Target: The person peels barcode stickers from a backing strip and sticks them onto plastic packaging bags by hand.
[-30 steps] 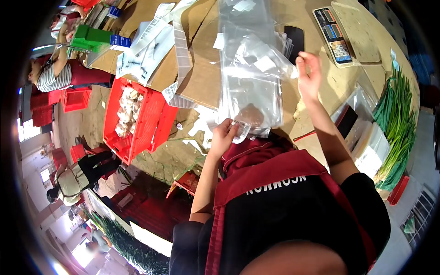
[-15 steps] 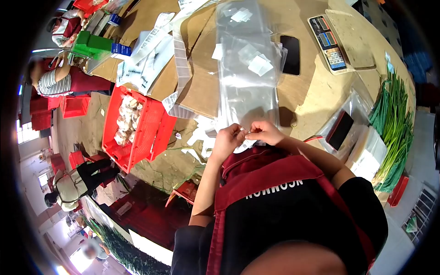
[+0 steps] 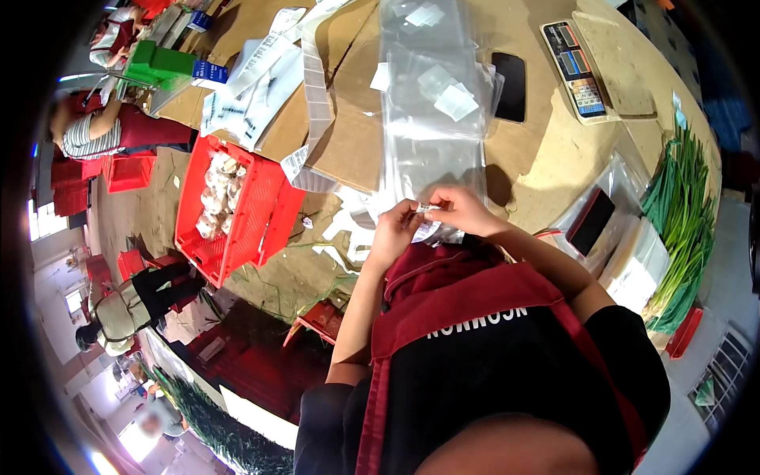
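My left hand [image 3: 395, 230] and my right hand [image 3: 461, 210] meet at the near end of the clear plastic bags [image 3: 431, 162], close to my apron. The fingertips of both are pinched on a small white label [image 3: 425, 208] between them. Below it, a whitish, shiny piece [image 3: 427, 230] shows between the hands; I cannot tell what it is. The bags lie flat in a long stack, with several white label squares [image 3: 455, 101] on top. A long strip of labels [image 3: 317, 87] curls to the left of the stack.
A black phone [image 3: 509, 87] and a scale [image 3: 574, 71] lie beyond my right hand. Green stalks [image 3: 687, 210] and a dark red phone-like object [image 3: 590, 224] are at the right. A red crate [image 3: 241, 229] with white produce stands left. Other people [image 3: 95, 134] are further left.
Both hands have moved slightly up and stay together. More of the whitish, shiny piece now shows below the fingers. The view has shifted a little.
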Motion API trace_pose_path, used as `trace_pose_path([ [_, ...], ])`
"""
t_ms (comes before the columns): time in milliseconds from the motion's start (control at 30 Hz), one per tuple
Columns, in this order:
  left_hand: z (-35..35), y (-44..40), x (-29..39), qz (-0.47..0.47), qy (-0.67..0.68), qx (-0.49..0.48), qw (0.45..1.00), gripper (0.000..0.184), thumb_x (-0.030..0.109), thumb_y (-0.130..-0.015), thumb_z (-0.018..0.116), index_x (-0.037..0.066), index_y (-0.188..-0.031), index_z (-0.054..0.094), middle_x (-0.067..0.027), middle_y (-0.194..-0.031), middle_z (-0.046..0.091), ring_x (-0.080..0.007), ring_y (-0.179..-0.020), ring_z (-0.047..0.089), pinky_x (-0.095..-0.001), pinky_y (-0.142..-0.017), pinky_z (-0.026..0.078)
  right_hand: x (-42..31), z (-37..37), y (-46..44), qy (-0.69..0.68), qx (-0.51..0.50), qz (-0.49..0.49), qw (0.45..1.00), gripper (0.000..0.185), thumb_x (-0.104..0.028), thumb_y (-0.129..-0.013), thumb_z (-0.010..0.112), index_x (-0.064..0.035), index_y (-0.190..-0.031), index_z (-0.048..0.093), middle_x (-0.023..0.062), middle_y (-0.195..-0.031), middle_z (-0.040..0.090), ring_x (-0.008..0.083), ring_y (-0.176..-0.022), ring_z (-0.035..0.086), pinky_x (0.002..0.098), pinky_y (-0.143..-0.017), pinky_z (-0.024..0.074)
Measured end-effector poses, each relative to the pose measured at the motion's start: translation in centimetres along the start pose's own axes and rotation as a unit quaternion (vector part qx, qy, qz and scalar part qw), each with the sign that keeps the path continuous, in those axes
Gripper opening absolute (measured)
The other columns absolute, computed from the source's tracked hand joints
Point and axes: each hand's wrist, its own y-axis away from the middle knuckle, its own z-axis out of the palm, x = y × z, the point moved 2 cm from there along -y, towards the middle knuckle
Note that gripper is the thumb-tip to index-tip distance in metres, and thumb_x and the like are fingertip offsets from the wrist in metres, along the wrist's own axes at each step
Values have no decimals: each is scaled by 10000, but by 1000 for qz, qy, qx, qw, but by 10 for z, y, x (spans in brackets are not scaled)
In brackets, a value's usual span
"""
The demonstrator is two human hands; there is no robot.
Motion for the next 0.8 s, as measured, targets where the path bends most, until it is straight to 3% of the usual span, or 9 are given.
trace_pose_path([
  [133, 3, -4, 9, -2, 16, -3, 1000, 148, -30, -825, 562, -16, -972, 570, -16, -760, 600, -58, -729, 552, -206, -644, 448, -3, -2, 1, 50, 28, -16, 998, 158, -95, -747, 664, 16, -802, 567, 55, -698, 586, 99, -631, 529, 248, -601, 434],
  [267, 4, -6, 7, -4, 70, 7, 997, 190, -56, -821, 532, -17, -1002, 575, -25, -789, 616, -74, -751, 575, -214, -665, 464, -6, -2, 0, -5, 78, -44, 996, 165, -82, -722, 681, -5, -764, 541, 39, -708, 565, 91, -655, 519, 245, -591, 428],
  [533, 1, -5, 10, -37, 97, 35, 994, 82, -21, -794, 594, -34, -875, 587, -6, -691, 596, -39, -613, 525, -187, -546, 428, 2, -3, -4, 3, 62, -30, 998, 169, -101, -737, 680, -11, -760, 539, 24, -706, 532, 93, -643, 487, 235, -570, 403],
  [600, 0, -2, 14, -37, 73, 33, 996, 81, -3, -794, 615, -39, -860, 585, 0, -679, 586, -31, -592, 504, -185, -523, 409, 0, -6, -5, -86, -65, 92, 990, 164, -148, -764, 674, -18, -800, 580, 11, -711, 533, 85, -645, 483, 225, -570, 384],
  [633, -1, 0, 15, -36, 49, 31, 998, 95, 16, -794, 636, -44, -846, 583, 6, -667, 577, -23, -572, 483, -184, -499, 390, 0, -7, -5, -86, -65, 91, 990, 164, -148, -764, 674, -18, -800, 580, 11, -711, 533, 85, -645, 483, 225, -570, 384],
  [700, -2, 2, 10, -28, 47, 27, 998, 110, 32, -793, 651, -41, -839, 582, 13, -656, 564, -18, -559, 465, -183, -483, 372, 4, -5, -2, -259, -133, 210, 933, 177, -185, -788, 661, -25, -845, 610, -3, -718, 532, 75, -648, 474, 217, -572, 366],
  [800, -2, 6, 8, -21, 51, 29, 998, 159, 83, -772, 691, -34, -824, 596, 13, -605, 552, -14, -531, 452, -191, -462, 363, 7, -3, -3, -321, -133, 222, 911, 159, -183, -794, 658, -37, -840, 611, -5, -713, 528, 69, -639, 466, 215, -573, 369],
])
